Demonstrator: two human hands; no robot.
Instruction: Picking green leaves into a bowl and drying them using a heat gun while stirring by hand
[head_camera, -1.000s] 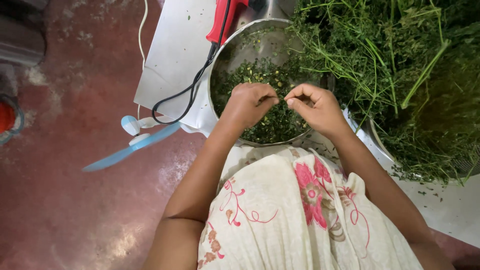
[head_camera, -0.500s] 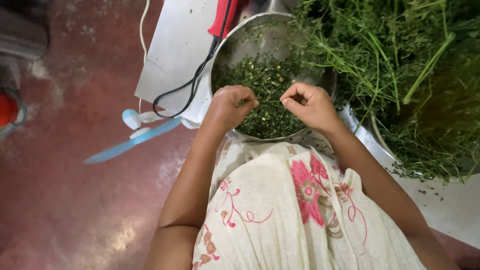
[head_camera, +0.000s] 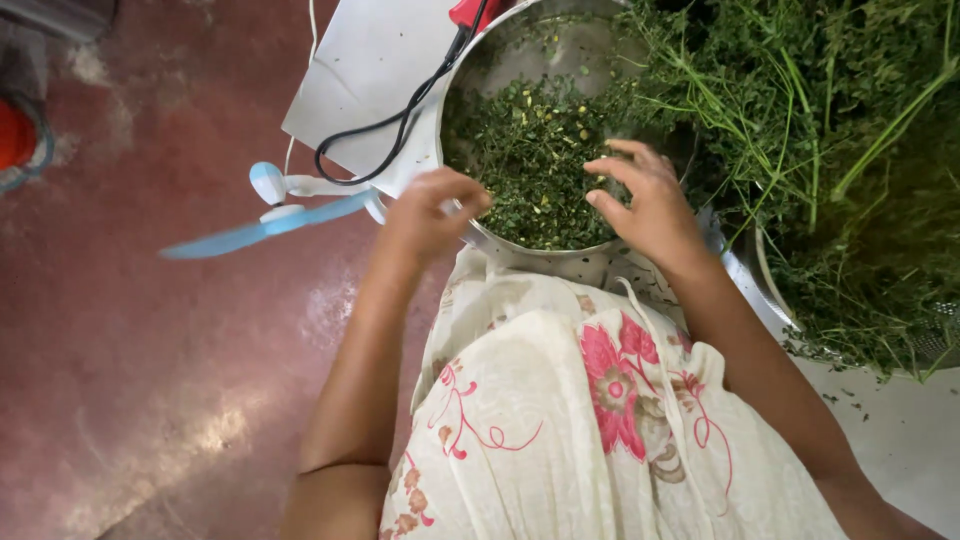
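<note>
Plucked leaves (head_camera: 530, 160) fill steel bowl (head_camera: 590, 262); left hand (head_camera: 430, 212) seemingly pinched empty; right hand (head_camera: 645, 200) released.

Home floor: red cement floor (head_camera: 150, 400), steel bowl (head_camera: 480, 60), herb pile (head_camera: 830, 150).

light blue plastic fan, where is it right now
In the head view, the light blue plastic fan lies on the red floor, left of the round steel bowl and left hand.
</note>
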